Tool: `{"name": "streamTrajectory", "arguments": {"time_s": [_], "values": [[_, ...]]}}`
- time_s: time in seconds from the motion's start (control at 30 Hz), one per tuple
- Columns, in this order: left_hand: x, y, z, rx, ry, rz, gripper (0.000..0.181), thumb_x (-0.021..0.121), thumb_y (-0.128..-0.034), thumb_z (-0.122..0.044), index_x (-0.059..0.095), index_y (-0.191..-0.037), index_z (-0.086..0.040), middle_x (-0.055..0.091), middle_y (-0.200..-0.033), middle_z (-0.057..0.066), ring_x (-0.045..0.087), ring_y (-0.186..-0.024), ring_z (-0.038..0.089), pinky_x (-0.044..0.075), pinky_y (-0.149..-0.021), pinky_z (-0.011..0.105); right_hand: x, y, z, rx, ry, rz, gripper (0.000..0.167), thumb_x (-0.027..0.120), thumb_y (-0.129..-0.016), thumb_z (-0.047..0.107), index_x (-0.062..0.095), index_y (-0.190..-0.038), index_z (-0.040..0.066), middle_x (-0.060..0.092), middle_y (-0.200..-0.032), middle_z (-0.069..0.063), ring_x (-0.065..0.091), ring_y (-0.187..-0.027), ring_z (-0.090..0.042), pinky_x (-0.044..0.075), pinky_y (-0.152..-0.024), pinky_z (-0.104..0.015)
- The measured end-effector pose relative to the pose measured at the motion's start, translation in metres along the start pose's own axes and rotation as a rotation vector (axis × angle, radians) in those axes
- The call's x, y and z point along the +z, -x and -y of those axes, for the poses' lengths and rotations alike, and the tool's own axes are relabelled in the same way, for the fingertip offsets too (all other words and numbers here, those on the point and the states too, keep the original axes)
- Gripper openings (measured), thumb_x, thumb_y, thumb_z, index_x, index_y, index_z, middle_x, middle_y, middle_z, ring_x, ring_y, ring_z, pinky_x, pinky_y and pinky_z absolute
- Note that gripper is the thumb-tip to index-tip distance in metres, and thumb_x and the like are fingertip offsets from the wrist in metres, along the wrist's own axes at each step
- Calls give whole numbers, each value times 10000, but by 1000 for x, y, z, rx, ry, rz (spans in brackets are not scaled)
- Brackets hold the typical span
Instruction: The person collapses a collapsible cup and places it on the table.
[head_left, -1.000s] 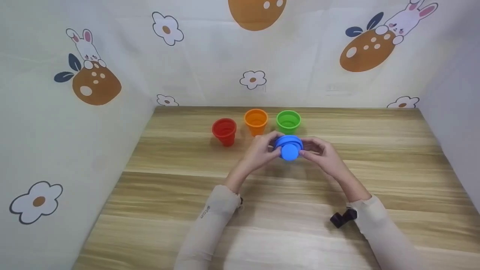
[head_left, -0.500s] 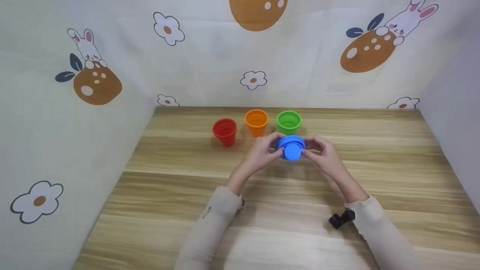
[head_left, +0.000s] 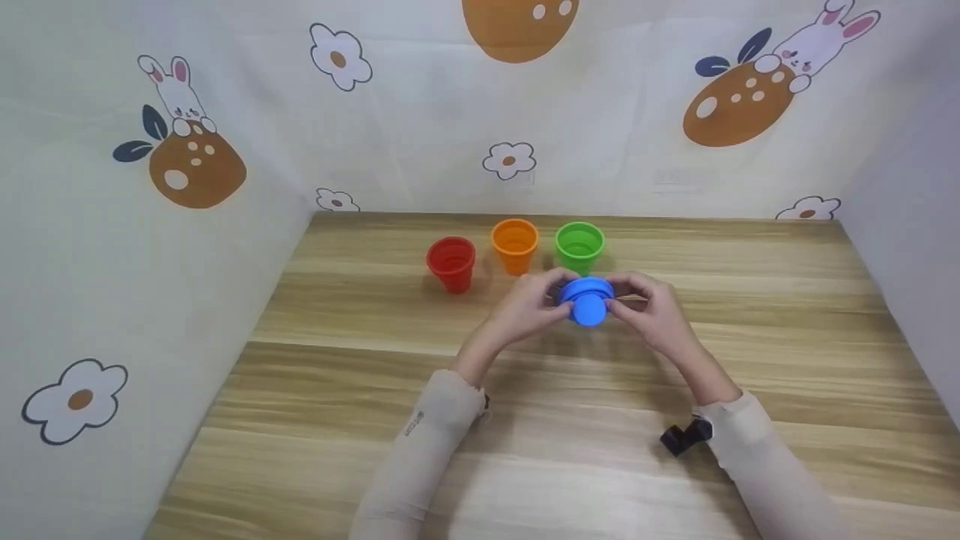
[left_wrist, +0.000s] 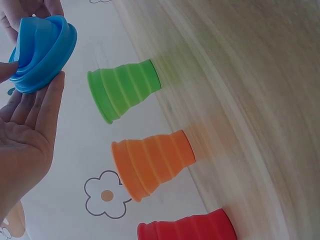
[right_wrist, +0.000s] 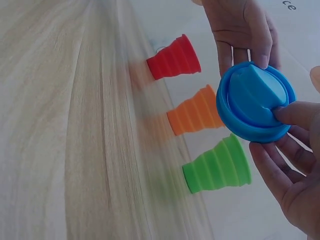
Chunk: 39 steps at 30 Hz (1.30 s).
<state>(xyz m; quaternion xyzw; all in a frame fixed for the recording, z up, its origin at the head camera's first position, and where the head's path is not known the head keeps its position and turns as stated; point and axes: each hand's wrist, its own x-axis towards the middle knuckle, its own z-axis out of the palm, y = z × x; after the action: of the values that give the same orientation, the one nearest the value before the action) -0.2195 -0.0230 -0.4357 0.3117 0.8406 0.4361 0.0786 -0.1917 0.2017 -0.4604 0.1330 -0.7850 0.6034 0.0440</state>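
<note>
A blue collapsible cup (head_left: 589, 309), partly folded, is held in the air between both hands, its small round base turned toward the head camera. My left hand (head_left: 529, 307) grips its left side, thumb by the base and fingers around the rim. On the other side my right hand (head_left: 654, 311) pinches it the same way. In the right wrist view the blue cup (right_wrist: 255, 102) shows its base pushed in at a slant, with a thumb pressing on it. Just behind the hands stands a green cup (head_left: 579, 244), upright and extended.
An orange cup (head_left: 515, 247) and a red cup (head_left: 452, 264) stand upright left of the green one on the wooden table (head_left: 360, 390). Patterned cloth walls (head_left: 420, 112) rise behind and at the sides. A black device (head_left: 684, 436) sits at the right cuff.
Both hands have shifted slightly right and toward the person with the blue cup. Their grip looks the same. The three standing cups have stayed put.
</note>
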Motion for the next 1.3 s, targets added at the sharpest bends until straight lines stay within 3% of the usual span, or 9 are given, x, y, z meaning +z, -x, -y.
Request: {"name": "streamTrajectory", "arguments": {"time_s": [0.27,0.5,0.97,1.3], "values": [[-2,0,1,-23,71,8,310,657,-948,-84,624,-1248,-12,694,-1218,152,692,-1090,283,570,-966,298,-1,1,-2,-2,4,5,328,685,-904,-6,655,-1226,-58,679,-1178,-247,652,-1003,-44,565,-871,-159],[-3,1,1,-10,86,-33,318,665,-944,-88,625,-1249,-11,696,-1209,145,696,-1065,262,566,-976,309,-1,0,-7,2,-63,7,367,682,-907,3,621,-1261,-73,694,-1092,74,657,-1018,-20,567,-897,-186],[-2,1,-1,2,173,-100,336,663,-941,-70,608,-1264,3,679,-1227,171,675,-1101,278,562,-981,299,-1,1,-9,54,-147,4,398,630,-921,-44,551,-1301,-128,684,-1040,187,647,-1025,-8,569,-888,-183],[3,0,0,11,182,-120,338,667,-935,-58,608,-1262,6,683,-1213,169,671,-1109,275,558,-976,266,0,1,-9,86,-168,-9,392,623,-913,-60,534,-1283,-156,676,-1017,159,646,-994,-7,569,-866,-172]]}}
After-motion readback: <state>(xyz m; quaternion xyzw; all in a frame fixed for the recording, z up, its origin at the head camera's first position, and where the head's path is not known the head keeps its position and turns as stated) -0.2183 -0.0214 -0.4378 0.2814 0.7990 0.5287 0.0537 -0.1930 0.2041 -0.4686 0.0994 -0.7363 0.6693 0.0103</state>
